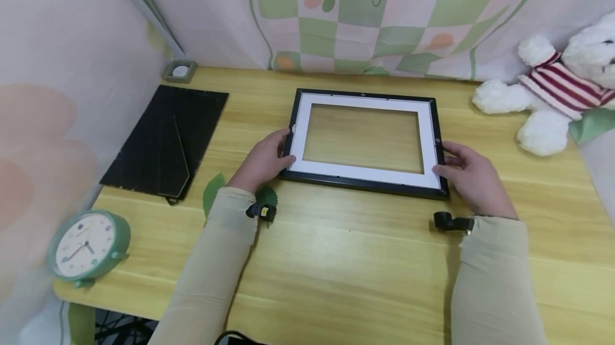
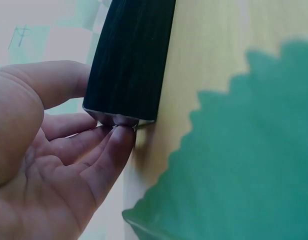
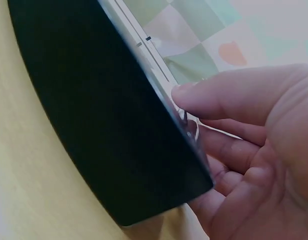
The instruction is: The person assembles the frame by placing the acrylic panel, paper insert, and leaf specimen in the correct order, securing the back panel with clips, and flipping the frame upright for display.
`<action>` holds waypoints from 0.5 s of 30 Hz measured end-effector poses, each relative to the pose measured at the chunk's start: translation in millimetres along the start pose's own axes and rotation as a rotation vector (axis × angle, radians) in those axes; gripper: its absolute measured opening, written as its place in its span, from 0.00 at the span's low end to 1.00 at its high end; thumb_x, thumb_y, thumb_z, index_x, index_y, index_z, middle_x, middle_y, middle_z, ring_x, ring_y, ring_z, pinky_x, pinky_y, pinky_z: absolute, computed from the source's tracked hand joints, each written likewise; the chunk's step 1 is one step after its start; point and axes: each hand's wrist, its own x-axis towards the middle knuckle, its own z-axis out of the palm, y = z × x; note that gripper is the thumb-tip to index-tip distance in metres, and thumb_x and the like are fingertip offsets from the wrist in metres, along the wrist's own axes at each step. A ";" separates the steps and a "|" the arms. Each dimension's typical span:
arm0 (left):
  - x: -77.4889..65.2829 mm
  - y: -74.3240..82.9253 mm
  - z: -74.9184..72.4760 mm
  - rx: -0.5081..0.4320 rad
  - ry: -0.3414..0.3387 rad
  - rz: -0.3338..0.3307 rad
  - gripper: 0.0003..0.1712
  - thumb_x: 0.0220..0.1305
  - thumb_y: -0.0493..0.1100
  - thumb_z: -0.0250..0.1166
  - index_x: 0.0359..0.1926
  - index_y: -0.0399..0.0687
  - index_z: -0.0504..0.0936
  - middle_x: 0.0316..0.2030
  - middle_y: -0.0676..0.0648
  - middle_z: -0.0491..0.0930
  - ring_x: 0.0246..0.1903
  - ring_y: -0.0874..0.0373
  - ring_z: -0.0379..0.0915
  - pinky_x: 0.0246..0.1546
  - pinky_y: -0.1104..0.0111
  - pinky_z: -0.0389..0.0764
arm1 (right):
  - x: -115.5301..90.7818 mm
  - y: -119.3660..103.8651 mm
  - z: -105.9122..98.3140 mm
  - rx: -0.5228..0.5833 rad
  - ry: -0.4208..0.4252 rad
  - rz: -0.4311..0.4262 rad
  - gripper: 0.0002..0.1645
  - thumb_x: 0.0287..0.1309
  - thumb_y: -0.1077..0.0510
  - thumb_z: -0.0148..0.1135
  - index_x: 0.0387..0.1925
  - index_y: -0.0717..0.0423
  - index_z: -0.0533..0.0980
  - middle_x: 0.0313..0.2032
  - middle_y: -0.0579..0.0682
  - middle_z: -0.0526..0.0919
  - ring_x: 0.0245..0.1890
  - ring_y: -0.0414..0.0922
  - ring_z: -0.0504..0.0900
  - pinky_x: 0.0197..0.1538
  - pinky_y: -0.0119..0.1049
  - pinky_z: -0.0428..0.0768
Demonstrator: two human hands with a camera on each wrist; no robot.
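A black picture frame (image 1: 365, 185) with a white mat (image 1: 360, 172) inside it is between both hands; wood grain shows through the mat's opening. My left hand (image 1: 261, 161) grips its left side, thumb on the upper edge and fingers at the outer side. At the opposite side, my right hand (image 1: 473, 179) holds the frame likewise near its front right corner. In the left wrist view, fingers meet the end of the black frame bar (image 2: 129, 55). The right wrist view has the thumb (image 3: 204, 100) over the frame's edge. Whether the frame touches the table cannot be told.
To the left lies a black backing board (image 1: 144, 120) with an easel leg (image 1: 173, 163). A green alarm clock (image 1: 88, 246) stands near the table's front left. At right sits a white teddy bear (image 1: 552, 131). A small square dish (image 1: 170, 73) is at the back left corner.
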 end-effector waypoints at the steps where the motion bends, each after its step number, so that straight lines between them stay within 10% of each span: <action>1: 0.5 1.1 0.5 0.000 -0.003 0.004 0.43 0.69 0.46 0.66 0.78 0.52 0.55 0.68 0.42 0.69 0.65 0.49 0.67 0.63 0.55 0.72 | -0.5 0.7 -1.2 0.005 0.002 0.005 0.43 0.69 0.47 0.61 0.77 0.56 0.55 0.64 0.68 0.70 0.62 0.60 0.69 0.47 0.33 0.72; 15: -3.3 -0.2 1.4 0.005 -0.024 0.001 0.42 0.71 0.47 0.64 0.79 0.53 0.54 0.72 0.43 0.63 0.69 0.49 0.63 0.68 0.53 0.66 | -2.6 1.0 3.3 0.092 0.034 -0.003 0.38 0.69 0.54 0.61 0.75 0.57 0.59 0.65 0.68 0.70 0.64 0.60 0.69 0.50 0.30 0.71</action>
